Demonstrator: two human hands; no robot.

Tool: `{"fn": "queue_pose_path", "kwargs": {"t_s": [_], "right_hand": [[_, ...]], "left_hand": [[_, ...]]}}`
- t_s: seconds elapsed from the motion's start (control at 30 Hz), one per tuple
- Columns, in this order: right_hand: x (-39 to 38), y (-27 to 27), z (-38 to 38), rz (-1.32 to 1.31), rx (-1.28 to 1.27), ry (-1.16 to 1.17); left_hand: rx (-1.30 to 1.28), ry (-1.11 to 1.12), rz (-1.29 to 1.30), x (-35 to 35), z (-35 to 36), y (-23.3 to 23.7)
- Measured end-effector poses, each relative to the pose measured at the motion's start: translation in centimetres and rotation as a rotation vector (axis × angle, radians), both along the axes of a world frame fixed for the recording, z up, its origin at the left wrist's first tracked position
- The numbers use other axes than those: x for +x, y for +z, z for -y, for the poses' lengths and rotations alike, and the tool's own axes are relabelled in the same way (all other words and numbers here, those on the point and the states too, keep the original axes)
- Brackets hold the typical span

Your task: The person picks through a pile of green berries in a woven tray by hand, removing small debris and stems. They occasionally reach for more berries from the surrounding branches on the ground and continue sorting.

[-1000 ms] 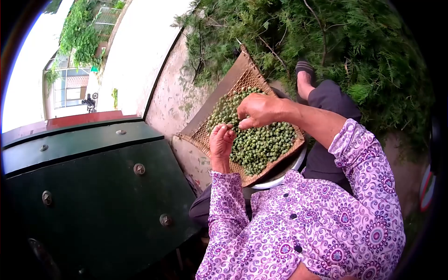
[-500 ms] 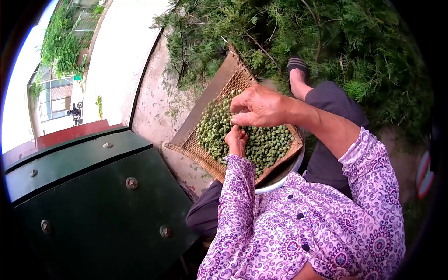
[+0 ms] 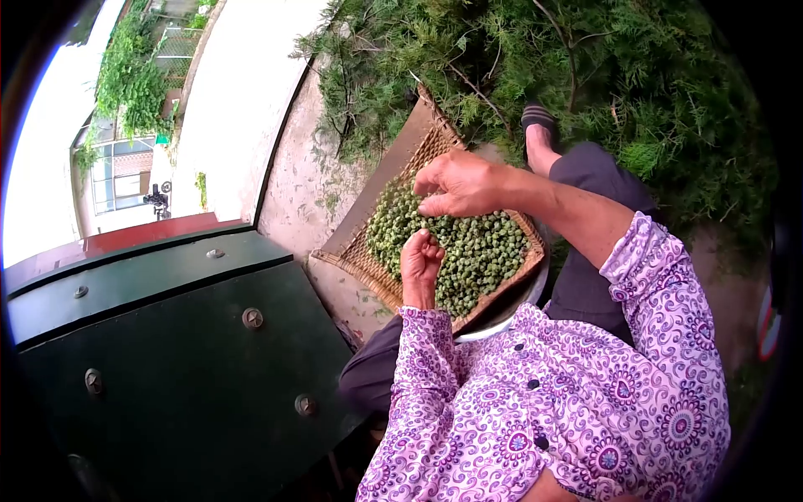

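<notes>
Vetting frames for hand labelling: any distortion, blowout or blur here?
Head view: strong fisheye bend and black vignette at the edges; sky blown out white at upper left; soft even daylight, no hard shadows or glare; left hand, right hand and green pods in the woven tray are sharp; green metal panel is dark but legible.

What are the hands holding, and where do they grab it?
It cannot be told for sure. The right hand pinches its fingertips together over the green pods in the woven tray; the left hand is curled, hiding its palm.
</notes>
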State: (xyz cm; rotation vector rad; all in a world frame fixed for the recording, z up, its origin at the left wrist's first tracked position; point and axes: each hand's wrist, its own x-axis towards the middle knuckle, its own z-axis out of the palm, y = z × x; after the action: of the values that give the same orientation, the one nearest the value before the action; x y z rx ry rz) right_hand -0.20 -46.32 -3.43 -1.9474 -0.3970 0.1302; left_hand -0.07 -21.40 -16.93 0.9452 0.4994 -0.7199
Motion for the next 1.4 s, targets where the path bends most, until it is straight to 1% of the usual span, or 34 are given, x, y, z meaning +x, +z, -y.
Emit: {"fn": "queue_pose_path", "kwargs": {"t_s": [0.03,0.07,0.1,0.13,0.2,0.27,0.3,0.33,0.4,0.43,0.47,0.53,0.57,0.6,0.63,0.67,0.73,0.77,0.8,0.83,0.87,0.9,0.97,1.0,1.07,1.1,1.13,1.2,1.23,1.33,1.37,1.4], "right_hand": [[-0.1,-0.8,-0.6,0.064,0.016,-0.008],[-0.2,-1.7,-1.2,0.075,0.018,-0.005],[-0.3,-2.4,-1.9,0.103,-0.012,0.024],[-0.5,-2.4,-2.3,0.130,-0.042,0.053],[-0.8,-2.0,-3.0,0.114,-0.021,0.052],[-0.7,-1.8,-3.4,-0.047,0.008,0.114],[-0.8,-1.4,-3.4,0.014,0.054,0.086],[-1.0,-1.4,-3.4,0.017,0.053,0.086],[-0.9,-1.6,-3.8,-0.033,0.089,0.112],[-0.9,-1.6,-4.0,-0.025,0.089,0.122],[-0.9,-1.6,-3.8,-0.039,0.074,0.117],[-0.4,-1.6,-3.5,0.017,0.035,0.059],[-0.3,-1.6,-3.2,0.018,0.035,0.059],[-0.3,-1.0,-2.7,-0.029,-0.044,0.180],[-0.4,-0.8,-2.4,-0.077,-0.122,0.299],[-0.5,-1.2,-2.4,-0.082,-0.119,0.298],[-1.0,-1.3,-2.4,-0.016,-0.133,0.237],[-0.9,-0.8,-2.0,-0.037,-0.143,0.183],[-0.7,-1.1,-1.6,0.102,-0.104,0.084],[-0.5,-0.2,-0.8,0.077,-0.065,0.052],[-0.4,1.0,0.0,0.051,-0.024,0.017],[-0.2,1.2,0.4,0.044,-0.026,0.009],[0.1,1.2,0.9,0.017,0.106,-0.086],[0.1,1.7,1.2,0.005,0.102,-0.093],[0.0,2.7,1.4,-0.037,0.056,-0.079],[0.1,2.0,1.1,-0.016,0.135,-0.081],[0.1,1.7,1.1,-0.024,0.130,-0.085],[0.1,1.7,0.9,-0.072,0.143,-0.102],[0.2,1.8,0.9,-0.075,0.110,-0.096],[0.2,1.7,1.0,-0.075,0.124,-0.093],[0.1,1.6,1.0,-0.074,0.125,-0.091],[0.0,1.5,1.0,-0.069,0.127,-0.101]], "left_hand": [[-0.034,-0.080,0.068,-0.2,0.7,2.0],[-0.067,-0.160,0.135,-0.5,1.4,4.1],[-0.093,-0.211,0.195,-0.6,1.9,5.2],[-0.071,-0.251,0.224,-0.7,2.5,6.4],[0.019,-0.305,0.269,-0.8,3.7,8.9],[0.046,-0.341,0.306,-0.8,4.0,10.2],[0.069,-0.375,0.341,-0.8,4.0,10.6],[0.069,-0.375,0.344,-0.8,3.8,10.8],[0.039,-0.446,0.348,-0.9,3.2,11.1],[0.069,-0.432,0.355,-1.1,3.2,11.4],[0.061,-0.493,0.344,-0.8,2.5,11.0],[0.019,-0.554,0.308,-1.0,1.7,10.7],[0.016,-0.516,0.315,-1.2,1.4,10.5],[0.016,-0.516,0.315,-1.2,1.0,10.1],[0.061,-0.401,0.282,-1.1,0.5,9.3],[0.105,-0.288,0.245,-0.8,-0.1,8.3],[0.176,-0.222,0.168,0.6,-1.4,5.1],[0.195,-0.194,0.135,1.1,-1.4,3.6],[0.215,-0.166,0.101,1.5,-1.3,2.3],[0.284,-0.153,0.092,1.8,-0.6,1.6],[0.384,-0.111,0.113,2.0,0.4,0.8],[0.440,-0.114,0.122,2.5,1.1,-0.2],[0.547,-0.149,0.181,3.2,2.6,-2.3],[0.606,-0.215,0.276,3.6,2.7,-3.6],[0.878,-0.281,0.669,3.9,3.8,-6.0],[0.704,-0.181,0.685,3.6,4.7,-5.7],[0.944,-0.299,0.664,3.5,4.8,-5.4],[0.675,-0.074,0.625,3.3,5.3,-7.2],[0.674,-0.077,0.618,3.4,5.0,-7.8],[0.885,-0.241,0.545,3.8,3.7,-8.4],[0.951,-0.210,0.642,3.5,3.8,-8.5],[0.953,-0.207,0.645,3.4,4.0,-7.6]]}}
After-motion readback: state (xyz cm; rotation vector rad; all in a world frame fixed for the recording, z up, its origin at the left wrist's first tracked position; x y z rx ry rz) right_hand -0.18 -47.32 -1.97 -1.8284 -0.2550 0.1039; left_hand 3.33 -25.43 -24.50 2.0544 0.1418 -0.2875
